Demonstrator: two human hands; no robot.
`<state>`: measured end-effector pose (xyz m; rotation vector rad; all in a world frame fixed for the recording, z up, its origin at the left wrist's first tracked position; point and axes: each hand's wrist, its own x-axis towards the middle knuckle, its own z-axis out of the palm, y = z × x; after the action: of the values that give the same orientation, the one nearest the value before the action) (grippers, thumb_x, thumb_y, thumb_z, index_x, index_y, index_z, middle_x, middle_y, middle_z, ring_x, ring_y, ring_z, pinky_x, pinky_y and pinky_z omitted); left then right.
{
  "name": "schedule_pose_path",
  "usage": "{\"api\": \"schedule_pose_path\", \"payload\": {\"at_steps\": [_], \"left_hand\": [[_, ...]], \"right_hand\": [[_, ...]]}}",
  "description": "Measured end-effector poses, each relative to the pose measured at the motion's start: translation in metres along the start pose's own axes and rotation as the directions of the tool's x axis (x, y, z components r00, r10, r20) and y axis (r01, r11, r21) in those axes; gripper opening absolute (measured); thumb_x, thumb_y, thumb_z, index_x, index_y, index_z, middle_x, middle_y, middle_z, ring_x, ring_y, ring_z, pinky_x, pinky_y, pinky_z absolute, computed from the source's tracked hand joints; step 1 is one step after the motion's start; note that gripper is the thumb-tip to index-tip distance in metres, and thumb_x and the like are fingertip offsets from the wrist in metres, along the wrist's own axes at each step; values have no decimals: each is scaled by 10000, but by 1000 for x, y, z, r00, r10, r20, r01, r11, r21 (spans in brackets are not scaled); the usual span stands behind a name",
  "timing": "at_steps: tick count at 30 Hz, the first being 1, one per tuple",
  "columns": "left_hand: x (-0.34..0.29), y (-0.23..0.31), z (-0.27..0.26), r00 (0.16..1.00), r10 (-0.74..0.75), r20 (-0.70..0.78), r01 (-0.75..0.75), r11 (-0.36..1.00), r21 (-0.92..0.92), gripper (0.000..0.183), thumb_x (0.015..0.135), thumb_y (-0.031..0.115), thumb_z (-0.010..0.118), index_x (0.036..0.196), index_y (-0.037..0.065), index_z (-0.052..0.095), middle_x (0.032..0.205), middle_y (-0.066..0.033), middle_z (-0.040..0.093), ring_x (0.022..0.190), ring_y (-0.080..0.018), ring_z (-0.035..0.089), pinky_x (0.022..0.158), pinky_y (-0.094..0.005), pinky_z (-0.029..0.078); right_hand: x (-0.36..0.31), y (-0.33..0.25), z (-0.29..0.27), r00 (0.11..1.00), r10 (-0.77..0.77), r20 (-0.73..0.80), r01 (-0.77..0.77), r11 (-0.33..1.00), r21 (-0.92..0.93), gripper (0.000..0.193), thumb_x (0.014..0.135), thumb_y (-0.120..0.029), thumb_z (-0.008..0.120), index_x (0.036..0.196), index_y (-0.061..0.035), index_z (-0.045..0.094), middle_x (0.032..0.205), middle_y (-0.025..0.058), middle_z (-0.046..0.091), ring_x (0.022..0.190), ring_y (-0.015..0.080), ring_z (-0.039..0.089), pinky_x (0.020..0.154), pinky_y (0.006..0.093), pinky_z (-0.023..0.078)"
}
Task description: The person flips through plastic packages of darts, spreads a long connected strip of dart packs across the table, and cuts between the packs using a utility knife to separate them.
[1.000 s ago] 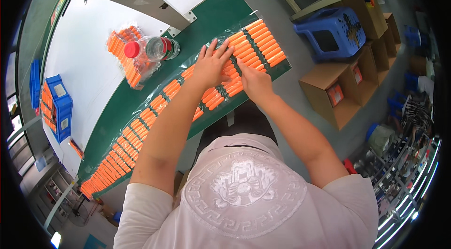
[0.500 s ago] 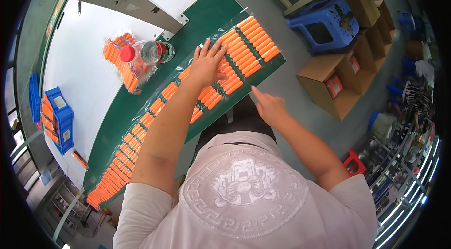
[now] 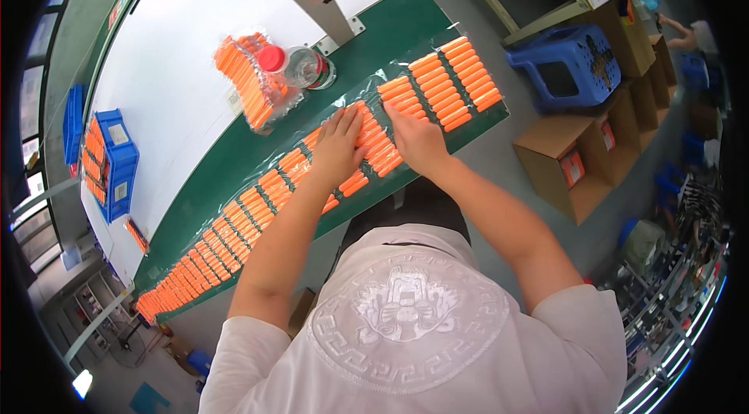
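Both hands lie flat and spread on the orange strip: the left hand presses palm-down on a block of orange sticks, the right hand just beside it on the next block to the right. Neither is clenched or gripping anything; the fingers are open and rest on the clear film over the sticks.

That strip of orange sticks runs in packed blocks along the green belt, from the far right, under the hands, down to the near left edge of the view. Judging from this, most of the strip already lies in order on both sides, and the hands are levelling the blocks in the middle; whether the blocks to the right still need pressing is hard to tell from this bent view.

Beyond the hands, on the white table, sit a loose bag of orange sticks and a clear bottle with a red cap. Far left, blue bins hold more orange pieces; to the right stand a blue stool and cardboard boxes.
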<state>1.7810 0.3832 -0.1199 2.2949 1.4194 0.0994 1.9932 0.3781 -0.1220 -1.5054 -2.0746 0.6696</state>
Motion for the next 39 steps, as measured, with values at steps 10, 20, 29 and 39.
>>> {"api": "schedule_pose_path", "payload": {"at_steps": [10,20,29,39], "left_hand": [[1,1,-1,1000,-14,25,14,1000,-5,733,820,256,677,1449,56,358,1522,-92,329,1410,-334,284,1141,-464,284],[25,22,-10,995,43,88,-42,999,-18,866,743,331,771,1479,197,336,1567,-82,230,1434,-401,192,1126,-592,229],[27,19,-2,983,57,173,-70,995,67,949,662,428,827,1470,282,351,1583,-67,185,1449,-401,137,1110,-656,177],[-63,-34,-4,990,-33,-134,33,999,-1,676,814,306,705,1410,129,439,1496,-112,369,1387,-397,301,1118,-521,282]], "right_hand": [[34,5,49,997,71,35,-63,980,-189,525,848,-104,560,1367,-92,478,805,108,625,707,330,644,598,446,515],[-80,-16,3,980,185,73,-172,972,-160,501,833,-123,594,1330,-118,532,752,84,600,631,281,636,550,423,509],[-124,-20,-20,963,221,151,-180,953,-244,477,830,-130,596,1306,-124,557,751,83,612,627,282,631,558,429,500],[-107,-51,-30,993,101,-66,-102,995,-5,442,861,-33,567,1300,-86,551,834,138,646,711,326,640,596,410,504]]}}
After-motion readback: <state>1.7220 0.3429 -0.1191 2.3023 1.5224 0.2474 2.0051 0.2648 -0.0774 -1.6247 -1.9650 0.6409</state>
